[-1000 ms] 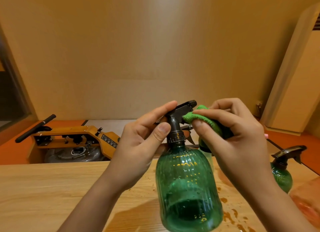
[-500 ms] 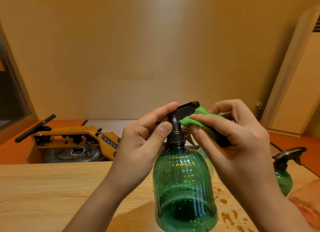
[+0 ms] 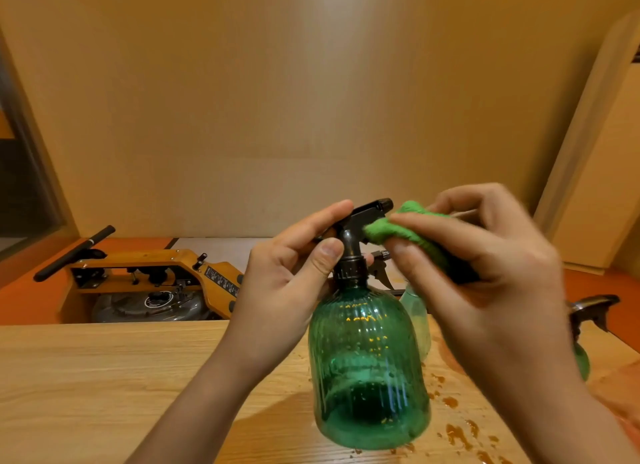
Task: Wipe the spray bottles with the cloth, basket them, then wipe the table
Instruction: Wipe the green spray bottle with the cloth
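Over the last second we've lifted the green spray bottle slightly above the table. Left hand pinches its neck, and right hand, blurred, grips the cloth and rubs the trigger head, so we're still wiping this bottle. Count: three spray bottles (the held one, pale bottle behind, far-right bottle) and one cloth.

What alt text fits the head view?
A person's left hand holds a green spray bottle by its neck while the right hand holds a green cloth against the black trigger head. Below is a wooden table with brownish wet spots; a second green bottle stands partly in view at the right edge.
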A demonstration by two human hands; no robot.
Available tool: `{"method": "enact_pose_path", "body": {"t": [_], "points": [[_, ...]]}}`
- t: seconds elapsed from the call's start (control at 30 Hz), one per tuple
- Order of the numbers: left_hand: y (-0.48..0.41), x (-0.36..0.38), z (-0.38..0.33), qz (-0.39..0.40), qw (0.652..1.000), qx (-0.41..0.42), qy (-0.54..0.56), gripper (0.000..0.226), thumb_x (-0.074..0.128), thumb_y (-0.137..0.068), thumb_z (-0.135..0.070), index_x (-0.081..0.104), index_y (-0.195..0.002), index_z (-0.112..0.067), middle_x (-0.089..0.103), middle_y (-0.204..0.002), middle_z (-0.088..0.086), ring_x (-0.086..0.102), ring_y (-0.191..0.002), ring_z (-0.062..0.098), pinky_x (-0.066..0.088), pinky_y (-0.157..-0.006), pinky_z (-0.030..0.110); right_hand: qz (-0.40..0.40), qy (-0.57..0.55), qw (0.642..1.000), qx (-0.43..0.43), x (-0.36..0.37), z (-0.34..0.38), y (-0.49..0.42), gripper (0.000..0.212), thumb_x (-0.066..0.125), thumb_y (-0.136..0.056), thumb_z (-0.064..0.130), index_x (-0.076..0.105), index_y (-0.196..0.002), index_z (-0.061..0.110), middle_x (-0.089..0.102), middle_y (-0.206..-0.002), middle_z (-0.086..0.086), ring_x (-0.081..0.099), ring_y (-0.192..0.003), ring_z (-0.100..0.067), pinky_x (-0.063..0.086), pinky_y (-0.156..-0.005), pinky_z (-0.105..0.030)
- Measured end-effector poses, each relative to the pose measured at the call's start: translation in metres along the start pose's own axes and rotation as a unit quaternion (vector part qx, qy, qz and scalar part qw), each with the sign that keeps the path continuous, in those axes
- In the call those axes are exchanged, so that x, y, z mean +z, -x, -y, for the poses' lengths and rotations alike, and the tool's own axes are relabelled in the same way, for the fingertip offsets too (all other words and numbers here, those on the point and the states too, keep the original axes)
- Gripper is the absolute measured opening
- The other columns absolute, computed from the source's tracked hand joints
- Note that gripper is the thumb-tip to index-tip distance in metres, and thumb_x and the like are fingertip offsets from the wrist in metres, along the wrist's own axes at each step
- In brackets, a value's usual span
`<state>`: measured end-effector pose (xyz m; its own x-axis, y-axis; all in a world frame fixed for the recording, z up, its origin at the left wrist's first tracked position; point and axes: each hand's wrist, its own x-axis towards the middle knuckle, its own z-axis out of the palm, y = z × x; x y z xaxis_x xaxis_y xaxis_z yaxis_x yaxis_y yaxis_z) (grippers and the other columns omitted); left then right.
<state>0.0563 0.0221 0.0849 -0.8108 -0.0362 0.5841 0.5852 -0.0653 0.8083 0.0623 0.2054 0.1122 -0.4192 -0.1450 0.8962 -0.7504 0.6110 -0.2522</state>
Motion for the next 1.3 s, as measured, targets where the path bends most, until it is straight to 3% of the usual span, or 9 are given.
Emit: {"method": "enact_pose_path", "body": {"t": [0.1,0.27,0.57,0.77,0.87,0.97,1.03,1.23,1.3], "points": [[0.002,0.003,-0.003,0.012,1.000,-0.009,0.028,0.036,0.056,-0.094,-0.014,0.067,-0.127,-0.022,0.078,-0.113,-0.009,0.073,-0.105,0.005,0.058,-0.075,0.017,0.046,-0.015,0.999,0.011,0.014,-0.003,0.005,0.024,0.069,-0.089,0.030,0.079,-0.111,0.025,0.053,-0.099,0.005,0.055,-0.091,-0.003,0.041,-0.075,-0.009],[0.002,0.002,-0.001,0.016,0.998,-0.014,0.061,0.037,0.056,-0.094,-0.013,0.066,-0.129,-0.018,0.077,-0.118,0.002,0.073,-0.112,0.017,0.060,-0.082,0.025,0.074,-0.084,0.993,0.033,0.007,-0.004,0.009,0.023,0.071,-0.088,0.032,0.079,-0.109,0.030,0.055,-0.092,0.007,0.056,-0.089,-0.004,0.038,-0.069,-0.008],[0.002,0.001,-0.003,0.016,0.997,-0.013,0.071,0.036,0.057,-0.093,-0.013,0.068,-0.126,-0.020,0.078,-0.116,0.003,0.074,-0.110,0.018,0.060,-0.080,0.025,0.105,-0.135,0.982,0.082,0.002,-0.003,0.008,0.021,0.075,-0.082,0.044,0.079,-0.103,0.043,0.057,-0.078,0.008,0.058,-0.079,-0.010,0.041,-0.060,-0.015],[0.004,0.005,-0.005,0.036,0.998,-0.011,0.045,0.035,0.057,-0.092,-0.014,0.068,-0.124,-0.022,0.078,-0.114,-0.006,0.074,-0.108,0.011,0.059,-0.077,0.020,0.073,-0.140,0.982,0.108,0.002,-0.002,0.004,0.017,0.077,-0.081,0.040,0.081,-0.098,0.040,0.063,-0.075,0.010,0.063,-0.077,-0.011,0.043,-0.060,-0.016],[0.003,0.001,-0.007,0.028,0.998,-0.006,0.048,0.036,0.057,-0.092,-0.014,0.068,-0.126,-0.021,0.078,-0.116,-0.003,0.073,-0.110,0.014,0.060,-0.081,0.025,0.107,-0.160,0.975,0.109,0.000,0.001,0.007,0.020,0.077,-0.081,0.036,0.081,-0.100,0.038,0.073,-0.085,0.019,0.069,-0.086,-0.002,0.050,-0.069,-0.014],[0.004,0.001,-0.008,0.037,0.999,-0.006,0.028,0.035,0.057,-0.093,-0.015,0.068,-0.126,-0.022,0.078,-0.113,-0.009,0.073,-0.105,0.006,0.057,-0.074,0.017,0.092,-0.200,0.966,0.134,-0.002,0.002,0.007,0.019,0.084,-0.083,0.033,0.080,-0.101,0.039,0.075,-0.094,0.027,0.072,-0.092,0.002,0.058,-0.077,-0.024],[0.005,0.003,-0.007,0.048,0.999,-0.006,0.018,0.035,0.057,-0.094,-0.016,0.068,-0.126,-0.025,0.078,-0.112,-0.010,0.072,-0.104,0.002,0.055,-0.071,0.014,0.072,-0.196,0.969,0.133,0.000,0.002,0.005,0.018,0.082,-0.084,0.033,0.080,-0.101,0.037,0.076,-0.091,0.024,0.074,-0.089,-0.002,0.060,-0.076,-0.031],[0.003,-0.001,-0.004,0.031,0.999,-0.008,0.027,0.035,0.058,-0.094,-0.016,0.069,-0.126,-0.025,0.078,-0.116,-0.003,0.073,-0.109,0.013,0.058,-0.077,0.022,0.146,-0.194,0.961,0.134,-0.007,0.002,0.007,0.018,0.076,-0.079,0.038,0.082,-0.095,0.036,0.076,-0.081,0.019,0.072,-0.080,-0.004,0.055,-0.066,-0.026],[0.004,0.002,-0.003,0.038,0.999,-0.009,0.014,0.035,0.058,-0.094,-0.017,0.069,-0.126,-0.026,0.078,-0.115,-0.005,0.073,-0.107,0.010,0.058,-0.076,0.020,0.127,-0.180,0.967,0.128,-0.007,0.002,0.006,0.017,0.075,-0.080,0.039,0.082,-0.096,0.036,0.076,-0.082,0.021,0.072,-0.081,-0.002,0.056,-0.068,-0.027]]}}
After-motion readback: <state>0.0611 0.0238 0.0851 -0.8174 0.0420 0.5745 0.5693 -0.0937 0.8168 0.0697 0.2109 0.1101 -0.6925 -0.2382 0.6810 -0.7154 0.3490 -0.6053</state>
